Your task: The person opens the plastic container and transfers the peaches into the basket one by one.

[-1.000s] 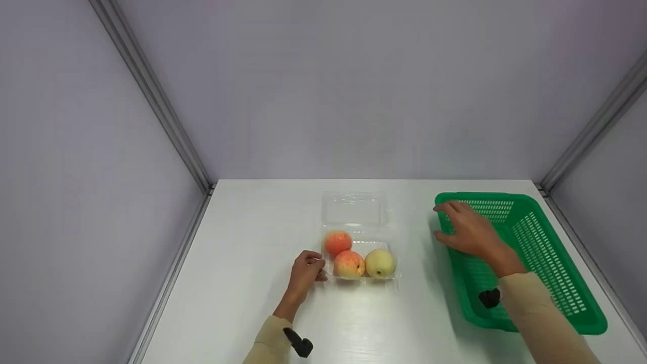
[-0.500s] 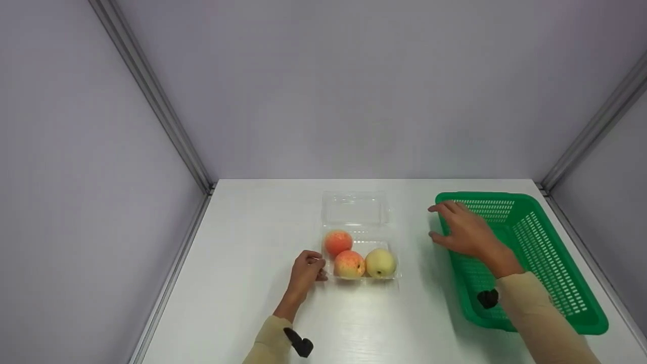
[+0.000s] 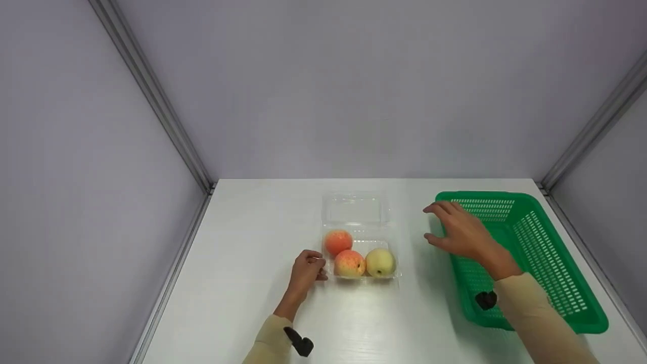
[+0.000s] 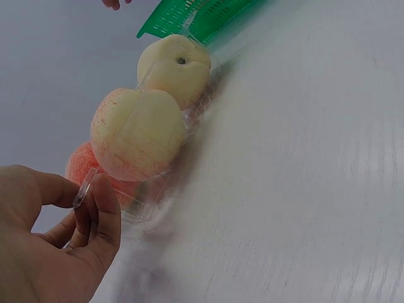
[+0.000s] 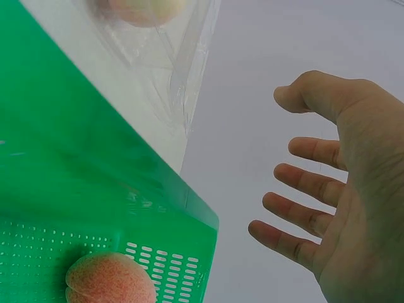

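While the left grip pinches the left edge of a clear container, three fruits sit inside, just right of it. Right grip wide, holding nothing, over the left rim of a green basket containing one reddish fruit. Lid open beyond.
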Demonstrator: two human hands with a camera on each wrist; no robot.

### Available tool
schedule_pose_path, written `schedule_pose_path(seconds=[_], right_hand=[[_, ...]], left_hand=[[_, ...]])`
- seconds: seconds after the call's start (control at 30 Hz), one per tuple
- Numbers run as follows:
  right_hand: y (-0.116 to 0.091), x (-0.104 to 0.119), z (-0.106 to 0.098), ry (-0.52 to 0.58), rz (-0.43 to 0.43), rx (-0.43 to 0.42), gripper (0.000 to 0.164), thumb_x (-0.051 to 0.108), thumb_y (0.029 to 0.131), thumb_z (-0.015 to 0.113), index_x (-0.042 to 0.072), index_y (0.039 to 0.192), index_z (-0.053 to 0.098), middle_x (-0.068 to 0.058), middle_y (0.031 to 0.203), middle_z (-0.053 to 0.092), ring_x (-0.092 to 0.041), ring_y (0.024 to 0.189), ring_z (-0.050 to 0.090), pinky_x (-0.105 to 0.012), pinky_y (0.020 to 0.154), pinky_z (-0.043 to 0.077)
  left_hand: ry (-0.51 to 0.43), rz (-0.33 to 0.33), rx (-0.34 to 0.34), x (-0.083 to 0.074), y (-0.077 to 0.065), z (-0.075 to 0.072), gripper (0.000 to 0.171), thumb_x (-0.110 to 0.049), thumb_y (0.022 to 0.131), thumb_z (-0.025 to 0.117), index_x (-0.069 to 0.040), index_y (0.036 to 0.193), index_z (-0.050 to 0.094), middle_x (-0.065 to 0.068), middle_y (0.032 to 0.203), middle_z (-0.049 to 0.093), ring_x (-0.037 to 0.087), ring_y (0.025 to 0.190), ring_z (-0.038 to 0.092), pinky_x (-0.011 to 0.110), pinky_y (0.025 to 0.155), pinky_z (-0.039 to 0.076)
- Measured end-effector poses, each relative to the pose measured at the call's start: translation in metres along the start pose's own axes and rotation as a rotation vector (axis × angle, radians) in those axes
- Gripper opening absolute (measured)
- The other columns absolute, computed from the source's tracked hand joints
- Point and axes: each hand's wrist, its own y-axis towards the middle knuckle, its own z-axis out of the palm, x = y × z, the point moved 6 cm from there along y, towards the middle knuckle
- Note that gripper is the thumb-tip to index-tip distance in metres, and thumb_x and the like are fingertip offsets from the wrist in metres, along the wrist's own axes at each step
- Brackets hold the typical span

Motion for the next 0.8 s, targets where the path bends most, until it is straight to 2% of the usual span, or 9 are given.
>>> schedule_pose_path(seconds=[0.17,0.43,0.5,0.73,0.8], right_hand=[[0.002,0.006,0.001,-0.01,-0.009,0.009,0.055,0.027,0.092,0.082,0.006,0.138,0.062,-0.015,0.141,0.062,-0.039,0.132,0.056,-0.061,0.104,0.057],[0.005,0.017,0.003,-0.028,-0.019,0.043,0.057,0.03,0.092,0.082,0.01,0.141,0.061,-0.014,0.145,0.061,-0.037,0.131,0.057,-0.059,0.104,0.058],[0.006,0.021,0.003,-0.028,-0.037,0.038,0.058,0.031,0.091,0.082,0.009,0.14,0.061,-0.015,0.145,0.061,-0.037,0.131,0.057,-0.06,0.105,0.057],[0.01,0.032,0.005,-0.02,-0.098,0.024,0.058,0.03,0.091,0.083,0.007,0.139,0.061,-0.016,0.143,0.062,-0.038,0.13,0.058,-0.065,0.12,0.042],[0.011,0.035,0.006,-0.021,-0.107,0.022,0.058,0.031,0.091,0.084,0.007,0.139,0.061,-0.015,0.143,0.062,-0.038,0.129,0.059,-0.064,0.117,0.047]], left_hand=[[0.005,-0.016,-0.005,0.001,0.0,0.0,0.027,-0.006,0.102,0.062,0.007,0.125,0.059,0.007,0.092,0.062,0.014,0.072,0.064,0.031,0.068,0.065],[0.002,-0.005,-0.004,0.002,0.001,0.0,0.027,-0.006,0.1,0.063,0.008,0.123,0.058,0.006,0.089,0.06,0.014,0.07,0.063,0.031,0.067,0.065],[0.0,-0.001,-0.006,0.002,0.002,0.0,0.027,-0.006,0.1,0.063,0.008,0.123,0.058,0.006,0.088,0.06,0.014,0.07,0.063,0.031,0.066,0.065],[-0.005,0.001,-0.006,0.003,0.002,0.0,0.029,-0.006,0.099,0.063,0.009,0.124,0.058,0.006,0.089,0.06,0.013,0.07,0.063,0.029,0.065,0.064],[-0.005,0.004,-0.005,0.002,0.002,0.0,0.029,-0.006,0.099,0.063,0.009,0.124,0.058,0.006,0.09,0.06,0.013,0.07,0.063,0.029,0.066,0.064]])
